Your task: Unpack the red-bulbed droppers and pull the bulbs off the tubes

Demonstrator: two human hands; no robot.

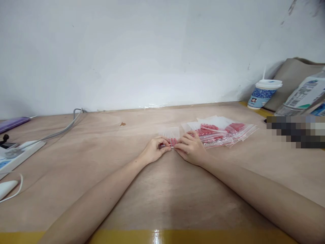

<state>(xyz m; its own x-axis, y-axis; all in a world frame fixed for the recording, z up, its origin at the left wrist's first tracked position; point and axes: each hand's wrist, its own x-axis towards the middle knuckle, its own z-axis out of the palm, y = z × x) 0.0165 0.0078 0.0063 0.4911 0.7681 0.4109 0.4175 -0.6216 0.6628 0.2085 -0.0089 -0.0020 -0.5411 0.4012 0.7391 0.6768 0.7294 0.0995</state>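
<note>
A small clear zip bag (169,131) with several red pieces (173,141) inside lies flat on the table, its zip edge towards me. My left hand (156,149) pinches the left part of that edge between thumb and fingers. At the right part of the same edge, my right hand (190,148) has its thumb and forefinger closed on it, the other fingers curled above. Just beyond my right hand lies a pile of similar zip bags (215,135) with red pieces in them. My fingers hide some of the bag's edge.
A paper cup (264,94) with lid and straw stands at the back right, near a grey-beige bag (286,81) and a clear plastic package (304,93). To the left are a power strip (27,150), a grey cable (64,129) and a purple object (14,124). A wall (132,54) closes off the back.
</note>
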